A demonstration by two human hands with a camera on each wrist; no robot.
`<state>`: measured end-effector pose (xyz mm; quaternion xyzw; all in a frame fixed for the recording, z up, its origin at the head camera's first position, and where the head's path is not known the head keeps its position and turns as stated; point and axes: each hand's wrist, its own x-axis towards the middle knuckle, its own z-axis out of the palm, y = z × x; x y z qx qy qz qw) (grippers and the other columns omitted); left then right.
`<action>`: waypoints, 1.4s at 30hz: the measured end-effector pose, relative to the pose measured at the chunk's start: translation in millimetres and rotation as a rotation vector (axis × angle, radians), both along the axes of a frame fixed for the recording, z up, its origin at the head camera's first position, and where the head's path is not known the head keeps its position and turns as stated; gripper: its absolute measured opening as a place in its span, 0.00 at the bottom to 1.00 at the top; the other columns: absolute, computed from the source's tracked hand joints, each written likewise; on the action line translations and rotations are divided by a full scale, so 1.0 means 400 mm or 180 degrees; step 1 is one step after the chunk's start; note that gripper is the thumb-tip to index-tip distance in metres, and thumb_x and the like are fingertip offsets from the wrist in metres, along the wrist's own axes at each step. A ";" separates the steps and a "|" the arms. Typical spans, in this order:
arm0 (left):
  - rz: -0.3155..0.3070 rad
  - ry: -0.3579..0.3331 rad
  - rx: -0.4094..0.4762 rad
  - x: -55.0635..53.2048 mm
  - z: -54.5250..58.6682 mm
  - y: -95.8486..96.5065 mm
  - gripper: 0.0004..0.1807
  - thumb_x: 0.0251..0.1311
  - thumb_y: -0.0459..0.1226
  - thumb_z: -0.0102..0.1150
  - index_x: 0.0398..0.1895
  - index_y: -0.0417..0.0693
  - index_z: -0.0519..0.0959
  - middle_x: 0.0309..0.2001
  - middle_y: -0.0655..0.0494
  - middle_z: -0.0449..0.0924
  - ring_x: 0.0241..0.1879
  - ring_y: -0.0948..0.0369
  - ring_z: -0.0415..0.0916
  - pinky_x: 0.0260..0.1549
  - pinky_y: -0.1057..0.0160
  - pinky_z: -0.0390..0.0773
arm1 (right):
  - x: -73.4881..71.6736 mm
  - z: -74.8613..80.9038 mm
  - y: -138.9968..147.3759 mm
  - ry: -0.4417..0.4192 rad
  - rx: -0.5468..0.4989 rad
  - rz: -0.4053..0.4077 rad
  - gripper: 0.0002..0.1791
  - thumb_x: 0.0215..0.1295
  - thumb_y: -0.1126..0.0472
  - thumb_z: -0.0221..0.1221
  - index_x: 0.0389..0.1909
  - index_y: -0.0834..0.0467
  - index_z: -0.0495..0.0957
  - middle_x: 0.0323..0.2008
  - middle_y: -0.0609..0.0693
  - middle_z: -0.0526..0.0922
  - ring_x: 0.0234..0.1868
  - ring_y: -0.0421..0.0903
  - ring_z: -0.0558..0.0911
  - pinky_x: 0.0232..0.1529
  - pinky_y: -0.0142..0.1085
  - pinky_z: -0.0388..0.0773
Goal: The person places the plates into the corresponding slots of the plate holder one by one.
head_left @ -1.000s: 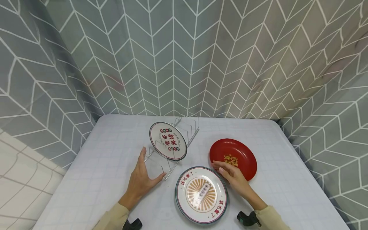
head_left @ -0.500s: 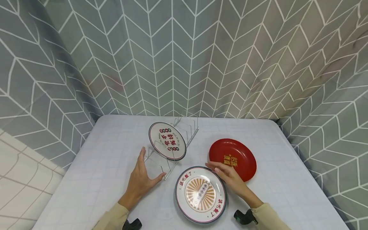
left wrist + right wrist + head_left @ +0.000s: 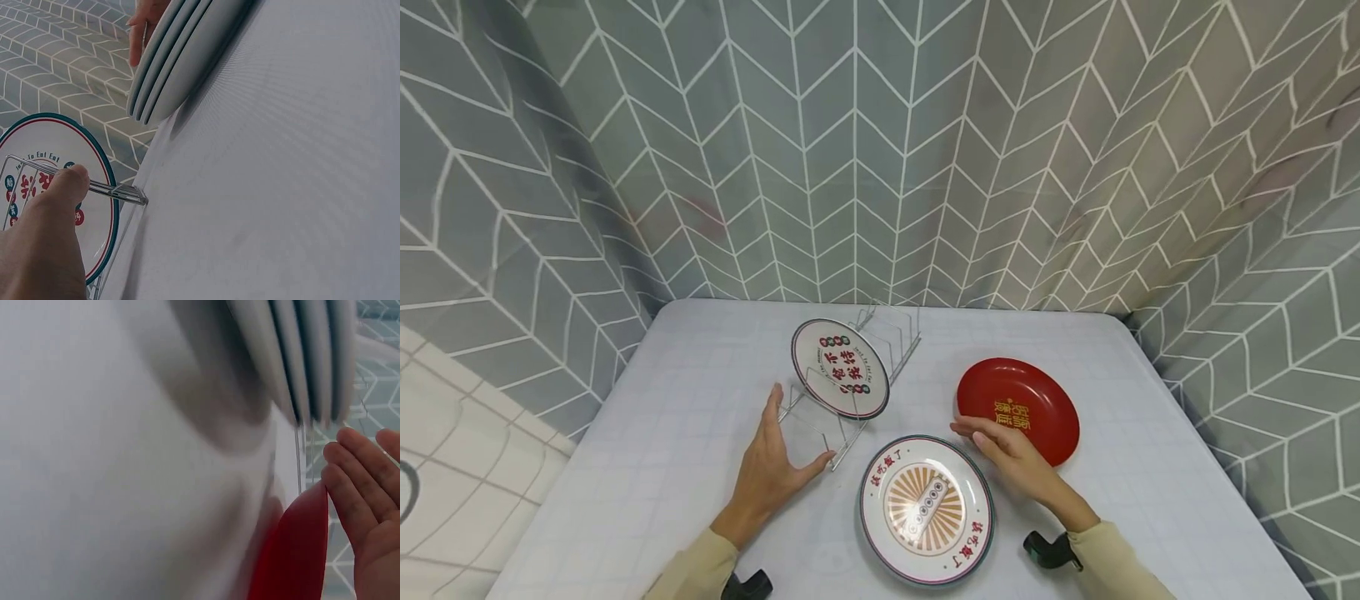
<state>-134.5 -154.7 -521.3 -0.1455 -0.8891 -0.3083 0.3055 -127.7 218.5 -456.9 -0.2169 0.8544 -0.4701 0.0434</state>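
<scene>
My left hand (image 3: 771, 467) spans the near end of a wire dish rack (image 3: 842, 450), thumb on one side and fingers on the other, gripping it. In the left wrist view the thumb (image 3: 72, 181) presses on the wire. One white plate (image 3: 841, 371) with red characters stands tilted in the rack. My right hand (image 3: 1015, 458) has its fingers extended, between a stack of white plates (image 3: 928, 542) and a red plate (image 3: 1048, 417) with gold characters. In the right wrist view its fingertips are right at the rim of the red plate (image 3: 297, 544).
A white cloth (image 3: 647, 467) covers the table. Patterned grey curtains (image 3: 880, 167) hang behind it and at both sides. White tiles (image 3: 467, 467) show at the left. The rack's far end (image 3: 898, 337) reaches toward the table's back edge.
My right hand moved left toward the stack, then back to the right. The red plate has shifted slightly right and away. My left hand keeps its place on the dish rack.
</scene>
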 end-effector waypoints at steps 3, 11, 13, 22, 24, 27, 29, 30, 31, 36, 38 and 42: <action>0.0001 0.0006 -0.0016 -0.001 -0.001 0.002 0.70 0.39 0.63 0.73 0.75 0.32 0.47 0.73 0.36 0.57 0.66 0.42 0.67 0.54 0.48 0.78 | -0.010 0.001 0.022 0.0070 0.0052 -0.0002 0.20 0.72 0.65 0.52 0.63 0.62 0.73 0.58 0.54 0.82 0.60 0.48 0.80 0.59 0.22 0.72; 0.0006 0.0010 -0.0016 -0.002 -0.004 0.003 0.70 0.38 0.63 0.73 0.75 0.32 0.47 0.73 0.37 0.57 0.65 0.41 0.68 0.52 0.47 0.80 | -0.020 0.000 0.040 -0.0021 0.0007 -0.0067 0.22 0.71 0.64 0.54 0.64 0.60 0.72 0.60 0.54 0.80 0.61 0.49 0.79 0.59 0.22 0.71; 0.0010 0.0011 -0.0016 -0.002 -0.004 0.003 0.70 0.39 0.63 0.73 0.75 0.32 0.47 0.73 0.36 0.58 0.65 0.41 0.68 0.51 0.47 0.80 | -0.018 0.003 0.035 -0.0047 -0.0086 0.0005 0.22 0.71 0.65 0.54 0.65 0.62 0.71 0.60 0.56 0.79 0.61 0.52 0.78 0.59 0.21 0.70; 0.0024 0.0001 -0.0025 -0.001 0.001 0.000 0.70 0.38 0.62 0.73 0.75 0.31 0.48 0.73 0.37 0.57 0.66 0.42 0.68 0.54 0.48 0.78 | -0.033 -0.021 0.033 -0.0334 0.0087 0.0336 0.31 0.67 0.60 0.60 0.69 0.62 0.65 0.60 0.61 0.77 0.54 0.60 0.79 0.54 0.27 0.78; 0.0019 0.0018 -0.0025 -0.001 0.002 0.001 0.70 0.38 0.62 0.73 0.75 0.31 0.48 0.73 0.36 0.57 0.66 0.42 0.68 0.54 0.48 0.78 | -0.035 -0.027 0.034 -0.0395 0.0163 0.0409 0.33 0.65 0.59 0.62 0.70 0.61 0.64 0.58 0.61 0.78 0.51 0.56 0.80 0.51 0.28 0.80; 0.0014 0.0022 -0.0018 0.000 0.003 0.002 0.70 0.38 0.62 0.74 0.75 0.30 0.48 0.73 0.36 0.58 0.65 0.41 0.68 0.54 0.47 0.79 | -0.036 -0.032 0.035 -0.0506 0.0258 0.0494 0.35 0.63 0.59 0.64 0.70 0.60 0.64 0.55 0.59 0.79 0.45 0.49 0.79 0.46 0.29 0.81; 0.0013 0.0010 -0.0007 0.000 0.004 0.002 0.70 0.37 0.61 0.74 0.75 0.31 0.48 0.72 0.35 0.58 0.65 0.41 0.68 0.54 0.48 0.79 | -0.036 -0.033 0.035 -0.0570 0.0304 0.0544 0.36 0.62 0.58 0.64 0.70 0.60 0.65 0.53 0.58 0.78 0.42 0.46 0.77 0.43 0.28 0.81; 0.0017 0.0004 -0.0003 0.000 0.005 0.002 0.70 0.37 0.61 0.75 0.75 0.31 0.48 0.72 0.35 0.59 0.65 0.41 0.68 0.53 0.48 0.79 | -0.036 -0.033 0.034 -0.0595 0.0324 0.0562 0.36 0.62 0.58 0.64 0.70 0.60 0.65 0.52 0.57 0.78 0.41 0.44 0.77 0.42 0.28 0.81; 0.0019 -0.0002 0.0001 0.001 0.005 0.002 0.70 0.37 0.60 0.75 0.75 0.31 0.48 0.72 0.35 0.59 0.65 0.41 0.68 0.53 0.48 0.79 | -0.036 -0.033 0.034 -0.0624 0.0341 0.0578 0.36 0.62 0.58 0.65 0.70 0.59 0.65 0.51 0.57 0.77 0.40 0.43 0.77 0.41 0.28 0.80; 0.0025 -0.0003 -0.0013 0.002 0.006 0.003 0.70 0.36 0.60 0.76 0.75 0.31 0.48 0.72 0.35 0.59 0.65 0.42 0.68 0.53 0.48 0.79 | -0.035 -0.034 0.032 -0.0642 0.0459 0.0646 0.32 0.62 0.57 0.65 0.67 0.58 0.69 0.44 0.52 0.77 0.37 0.41 0.75 0.38 0.28 0.78; 0.0022 0.0006 -0.0022 0.003 0.007 0.003 0.70 0.36 0.60 0.76 0.75 0.31 0.48 0.72 0.35 0.59 0.65 0.41 0.69 0.52 0.48 0.79 | -0.035 -0.034 0.031 -0.0641 0.0481 0.0668 0.30 0.62 0.57 0.65 0.66 0.57 0.71 0.41 0.51 0.77 0.36 0.41 0.75 0.38 0.28 0.78; 0.0029 0.0004 -0.0019 0.003 0.007 0.003 0.70 0.37 0.61 0.75 0.75 0.31 0.48 0.73 0.36 0.58 0.65 0.41 0.69 0.52 0.47 0.80 | -0.034 -0.032 0.030 -0.0637 0.0491 0.0680 0.27 0.64 0.58 0.63 0.64 0.58 0.73 0.41 0.49 0.78 0.38 0.40 0.74 0.39 0.28 0.77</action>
